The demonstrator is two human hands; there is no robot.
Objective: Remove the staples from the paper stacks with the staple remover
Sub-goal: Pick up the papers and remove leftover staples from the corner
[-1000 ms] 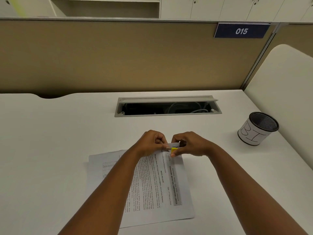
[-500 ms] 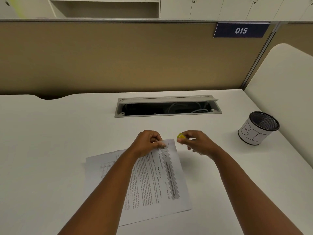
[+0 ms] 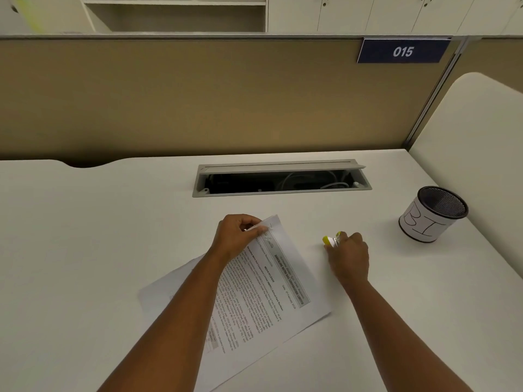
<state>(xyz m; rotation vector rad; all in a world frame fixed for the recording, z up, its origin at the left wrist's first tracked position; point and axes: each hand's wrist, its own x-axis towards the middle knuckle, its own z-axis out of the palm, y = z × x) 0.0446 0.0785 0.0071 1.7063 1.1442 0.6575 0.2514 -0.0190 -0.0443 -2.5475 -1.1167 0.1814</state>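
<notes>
Pinching the paper stack's (image 3: 263, 281) far corner in my left hand (image 3: 236, 236) to steady it, I am gripping the yellow staple remover (image 3: 331, 240) in my right hand (image 3: 349, 257), clear of the sheets.

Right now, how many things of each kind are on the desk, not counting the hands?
Paper stack: 1, its top corner pinched by the left hand
Staple remover: 1, yellow, held in the right hand
Mesh cup: 1, wrapped in a white label
Total: 3
</notes>
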